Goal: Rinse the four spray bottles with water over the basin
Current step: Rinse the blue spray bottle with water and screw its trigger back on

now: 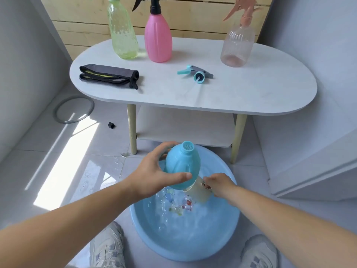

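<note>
You have the white oval table ahead, carrying three trigger-topped spray bottles well apart from your work. Below you, the round blue plastic basin holds water. Over it hangs the opaque blue plastic spray bottle, capless, its long axis near upright: open neck up and tipped toward the table, base down at the water. Your left hand wraps its belly, thumb across the front. Wet, smooth and probably light, it may slip or flex, so grip the widest part. Your right hand pinches a pale translucent cup just beside the base.
</note>
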A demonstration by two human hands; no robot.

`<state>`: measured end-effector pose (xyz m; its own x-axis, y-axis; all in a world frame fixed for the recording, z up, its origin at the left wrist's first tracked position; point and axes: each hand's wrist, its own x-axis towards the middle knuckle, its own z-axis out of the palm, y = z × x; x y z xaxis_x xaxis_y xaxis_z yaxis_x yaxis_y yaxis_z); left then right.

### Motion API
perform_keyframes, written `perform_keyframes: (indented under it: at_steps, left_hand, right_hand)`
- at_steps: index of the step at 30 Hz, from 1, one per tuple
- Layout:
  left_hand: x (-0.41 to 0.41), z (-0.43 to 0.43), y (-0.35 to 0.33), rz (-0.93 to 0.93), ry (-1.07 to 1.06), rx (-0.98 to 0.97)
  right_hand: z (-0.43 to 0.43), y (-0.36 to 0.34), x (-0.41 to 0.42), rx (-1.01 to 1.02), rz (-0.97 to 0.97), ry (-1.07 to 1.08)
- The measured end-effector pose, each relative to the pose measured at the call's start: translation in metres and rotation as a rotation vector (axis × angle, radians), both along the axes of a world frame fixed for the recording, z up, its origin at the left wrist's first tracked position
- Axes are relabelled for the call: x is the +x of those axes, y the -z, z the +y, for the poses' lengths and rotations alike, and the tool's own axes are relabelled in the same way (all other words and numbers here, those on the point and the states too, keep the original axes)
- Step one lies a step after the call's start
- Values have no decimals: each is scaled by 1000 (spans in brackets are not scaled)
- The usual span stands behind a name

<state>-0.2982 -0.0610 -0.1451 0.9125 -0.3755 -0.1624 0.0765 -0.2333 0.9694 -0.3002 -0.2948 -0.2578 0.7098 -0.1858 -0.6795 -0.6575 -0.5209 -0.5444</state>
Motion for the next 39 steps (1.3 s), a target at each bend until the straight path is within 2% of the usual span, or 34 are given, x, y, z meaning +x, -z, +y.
perform_keyframes:
  at_steps: [7, 14, 17, 24, 29, 31, 34, 37, 39]
  left_hand:
    - [7, 2, 6, 26, 1, 30]
    - [9, 0, 2, -5, -4, 29]
    - [10, 1, 0, -23, -12, 24]
    - [17, 0, -17, -57, -32, -3]
    - [28, -1, -28, -77, -53, -37]
    - [32, -1, -32, -81, -65, -46]
    - [32, 1, -33, -74, -62, -64]
    - [25, 4, -20, -38, -68, -58]
    - [18, 6, -4, -27, -82, -31]
  right_hand:
    - [-10, 20, 7, -124, 32, -211]
    - [-19, 25, 11, -202, -1, -215]
    - [-19, 14, 20, -199, -91, -184]
    - [-17, -82, 48, 25, -443, -76]
    - [-14, -157, 65, 137, -594, -62]
    - [-19, -171, 70, 155, -550, -86]
    - [-28, -163, 71, -20, -255, -392]
    - [-32, -103, 60, -328, 65, -700]
    - [-30, -52, 45, -380, 180, -730]
